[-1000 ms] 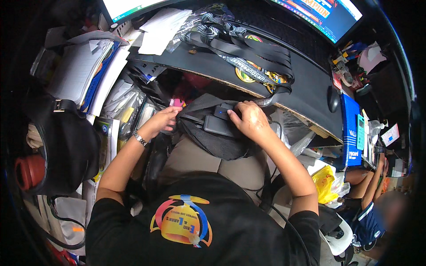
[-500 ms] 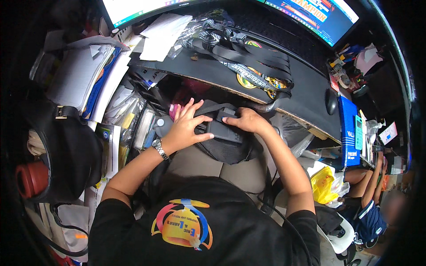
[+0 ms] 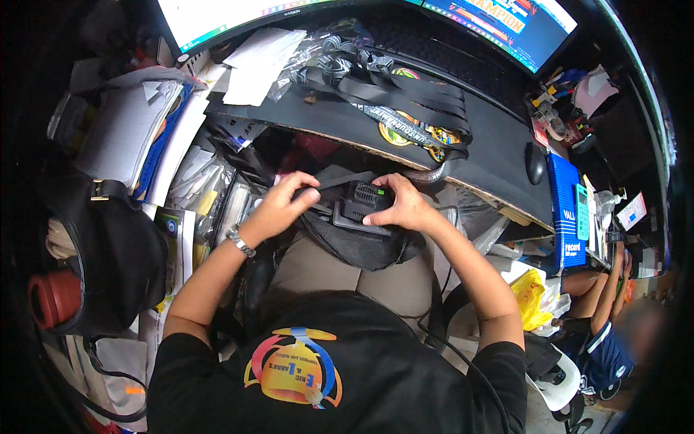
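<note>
Above my lap lies a black mesh-sided bag [image 3: 354, 247]. My right hand [image 3: 405, 205] is closed around the right side of a black box-shaped device [image 3: 359, 202] with vent slots and a small green patch on top. A flat dark plate sits under the device, over the bag. My left hand [image 3: 282, 208], wearing a metal watch at the wrist, has its fingers curled at the end of a black strap [image 3: 343, 180]. That strap runs behind the device toward my right hand. The fingertips of my left hand are partly hidden.
Ahead is a black desk edge [image 3: 311, 132] with medals on black ribbons [image 3: 405, 98], a keyboard and two monitors. Papers and folders [image 3: 130, 130] crowd the left, beside a black bag [image 3: 119, 246]. On the right are a mouse [image 3: 535, 168], blue notebook [image 3: 566, 210] and another person [image 3: 611, 354].
My left hand has drawn left and closed from spread fingers onto the strap. My right hand now grips the device, whose slotted, green-marked top has turned into view.
</note>
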`<state>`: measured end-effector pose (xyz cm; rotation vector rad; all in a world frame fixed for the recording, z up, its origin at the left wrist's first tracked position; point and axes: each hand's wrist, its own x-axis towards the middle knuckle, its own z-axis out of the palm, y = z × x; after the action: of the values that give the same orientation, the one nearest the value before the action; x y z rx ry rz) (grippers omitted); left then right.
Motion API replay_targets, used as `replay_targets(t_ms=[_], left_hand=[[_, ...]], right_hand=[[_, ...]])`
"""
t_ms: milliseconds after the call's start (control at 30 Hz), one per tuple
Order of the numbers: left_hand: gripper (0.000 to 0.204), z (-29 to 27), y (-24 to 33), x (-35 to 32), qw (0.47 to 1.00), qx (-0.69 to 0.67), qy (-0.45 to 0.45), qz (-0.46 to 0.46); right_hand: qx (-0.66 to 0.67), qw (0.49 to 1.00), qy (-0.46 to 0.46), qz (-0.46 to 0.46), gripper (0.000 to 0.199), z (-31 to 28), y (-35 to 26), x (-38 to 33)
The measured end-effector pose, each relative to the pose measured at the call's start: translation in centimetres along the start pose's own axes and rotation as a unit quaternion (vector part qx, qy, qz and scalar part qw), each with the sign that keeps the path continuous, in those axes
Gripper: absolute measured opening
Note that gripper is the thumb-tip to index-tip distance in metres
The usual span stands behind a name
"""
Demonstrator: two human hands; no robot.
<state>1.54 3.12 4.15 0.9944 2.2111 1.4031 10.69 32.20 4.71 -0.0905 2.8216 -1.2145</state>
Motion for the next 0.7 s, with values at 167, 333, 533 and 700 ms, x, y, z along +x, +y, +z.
replay_targets(t_ms=[167, 333, 533, 700], left_hand=[[0.033, -1.3, -4.3, -0.7, 0.976, -0.125, 0.025, -0.176], [0.032, -2.4, -7.3, -1.4, 0.827, -0.401, -0.082, -0.385], [0.022, -3.7, -6.2, -2.8, 0.835, -0.389, -0.175, -0.348], [0.023, -4.8, -3.4, -3.1, 0.925, -0.167, -0.182, -0.287]], right_hand=[[-0.091, 0.992, 0.049, -0.066, 0.085, 0.9, -1.5, -2.4], [-0.141, 0.988, 0.037, -0.052, 0.089, 1.2, -2.2, -3.0], [-0.169, 0.984, 0.027, -0.04, 0.099, 0.7, -3.1, -3.5], [-0.287, 0.958, -0.003, 0.01, 0.105, -0.5, -5.8, -2.8]])
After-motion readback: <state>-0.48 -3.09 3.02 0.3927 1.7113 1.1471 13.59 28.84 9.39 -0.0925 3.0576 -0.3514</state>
